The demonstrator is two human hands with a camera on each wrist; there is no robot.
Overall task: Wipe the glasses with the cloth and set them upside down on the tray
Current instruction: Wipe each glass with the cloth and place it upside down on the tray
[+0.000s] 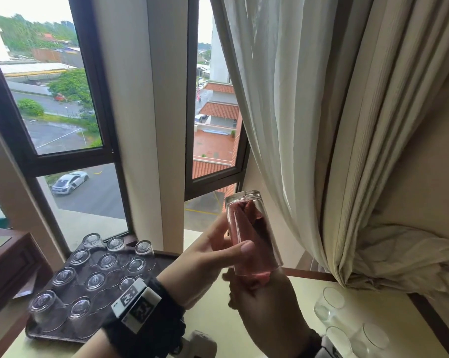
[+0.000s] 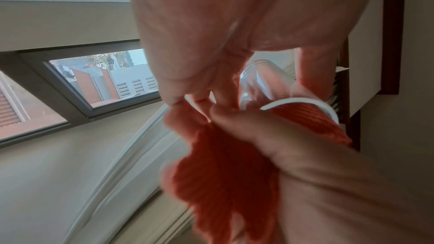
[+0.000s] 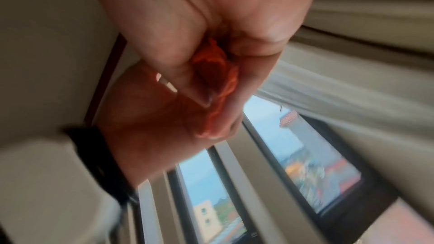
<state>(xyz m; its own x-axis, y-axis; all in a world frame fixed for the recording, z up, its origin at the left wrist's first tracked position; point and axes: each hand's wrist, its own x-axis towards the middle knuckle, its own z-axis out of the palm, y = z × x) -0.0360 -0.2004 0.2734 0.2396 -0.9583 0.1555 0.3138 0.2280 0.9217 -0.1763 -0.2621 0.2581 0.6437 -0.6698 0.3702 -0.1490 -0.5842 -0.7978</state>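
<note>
My left hand (image 1: 231, 244) grips a clear glass (image 1: 251, 228) in the air, base up and tilted, with the thumb across its front. A red cloth (image 1: 254, 223) is stuffed inside it and hangs out of the mouth. From below, my right hand (image 1: 264, 301) grips the bunched cloth at the rim. In the left wrist view, the glass (image 2: 270, 84) shows beyond the fingers and the cloth (image 2: 223, 173) trails over the right hand (image 2: 317, 164). The right wrist view shows curled fingers around the cloth (image 3: 216, 84). Several glasses (image 1: 95, 281) stand upside down on a dark tray (image 1: 53, 335) at the left.
Three more clear glasses (image 1: 331, 303) sit on the cream table at the lower right. A bunched curtain (image 1: 399, 259) hangs just behind them. Dark window frames (image 1: 115, 151) stand behind the tray. A wooden cabinet (image 1: 9, 259) is at the far left.
</note>
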